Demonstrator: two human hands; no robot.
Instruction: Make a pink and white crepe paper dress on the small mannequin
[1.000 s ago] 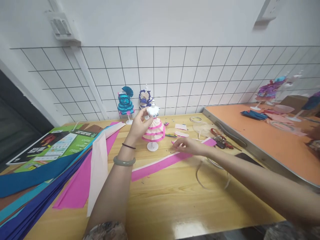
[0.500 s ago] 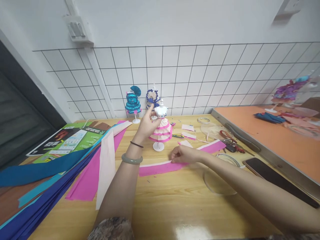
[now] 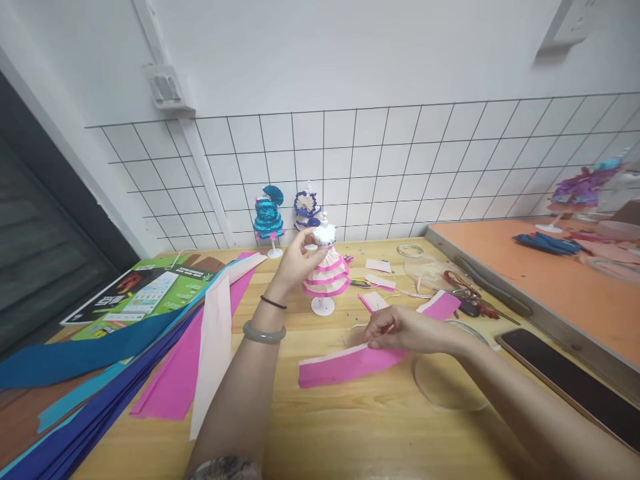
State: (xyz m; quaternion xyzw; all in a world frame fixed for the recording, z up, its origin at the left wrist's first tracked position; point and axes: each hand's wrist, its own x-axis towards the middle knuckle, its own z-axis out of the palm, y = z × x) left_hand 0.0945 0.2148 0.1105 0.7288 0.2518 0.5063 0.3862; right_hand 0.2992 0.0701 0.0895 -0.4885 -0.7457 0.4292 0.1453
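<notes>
A small white dress form (image 3: 325, 235) with a tiered cream-and-pink paper skirt (image 3: 327, 275) stands upright on a round white base (image 3: 323, 306). My left hand (image 3: 296, 261) is closed on it at the waist, fingers behind and thumb in front. A long pink crepe paper strip (image 3: 345, 371) with a pale upper edge lies across the table in front. Its upper edge is pinched between the thumb and fingers of my right hand (image 3: 400, 329), which hides part of the strip. Small cut pink-and-white paper pieces (image 3: 379, 266) lie right of the form.
Two dressed forms, one teal (image 3: 269, 217) and one blue-and-cream (image 3: 307, 208), stand by the tiled wall. Long coloured paper strips (image 3: 210, 347) cover the left side. Right are tape rolls (image 3: 410, 251), keys (image 3: 470, 305), a phone (image 3: 560, 380) and a raised orange surface (image 3: 480, 243).
My right hand has moved right and nearer to me, pulling the pink strip with it. My left hand stays at the dress form. The view has tilted up slightly.
</notes>
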